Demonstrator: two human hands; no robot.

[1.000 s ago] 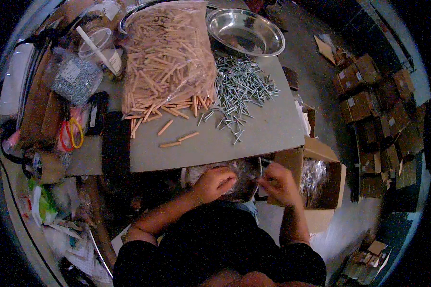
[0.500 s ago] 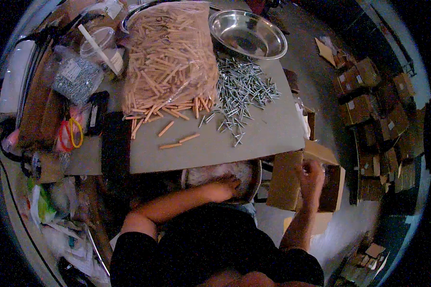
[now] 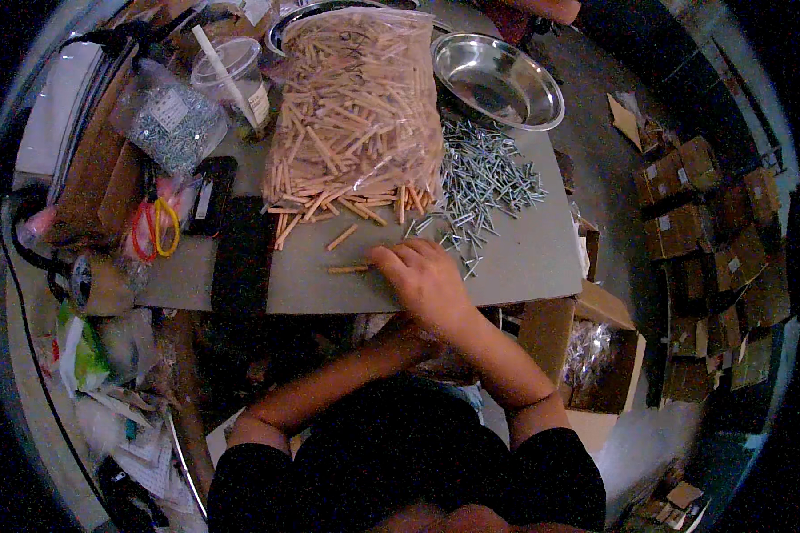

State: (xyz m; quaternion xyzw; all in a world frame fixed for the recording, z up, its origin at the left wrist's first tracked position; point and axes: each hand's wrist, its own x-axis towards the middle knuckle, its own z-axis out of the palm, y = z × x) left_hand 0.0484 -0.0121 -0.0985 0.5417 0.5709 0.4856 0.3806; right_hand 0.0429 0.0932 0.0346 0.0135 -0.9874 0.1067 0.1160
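Note:
Over the front of the table my right hand (image 3: 425, 277) is bent down with its fingers curled, closed at the end of a wooden dowel (image 3: 347, 269); the thumb is hidden. Another loose dowel (image 3: 342, 237) lies just beyond. Below the table edge my left hand (image 3: 411, 334) sits in shadow beside a basin, partly covered by my right wrist, its fingers hidden. A large clear bag of wooden dowels (image 3: 356, 107) lies behind, with several spilling from its open front. To its right spreads a pile of silver screws (image 3: 489, 173).
A shiny steel bowl (image 3: 498, 80) stands at the back right. Left are a bag of small metal parts (image 3: 176, 124), a plastic cup (image 3: 231, 67) and red and yellow loops (image 3: 167, 229). An open carton (image 3: 627, 369) with clear plastic bags stands right, below the table; stacked cartons (image 3: 684, 231) line the far right.
My right hand has moved from the open carton at the right, up and left onto the table by the loose dowels. My left hand stays below the table edge. The whole view has shifted slightly.

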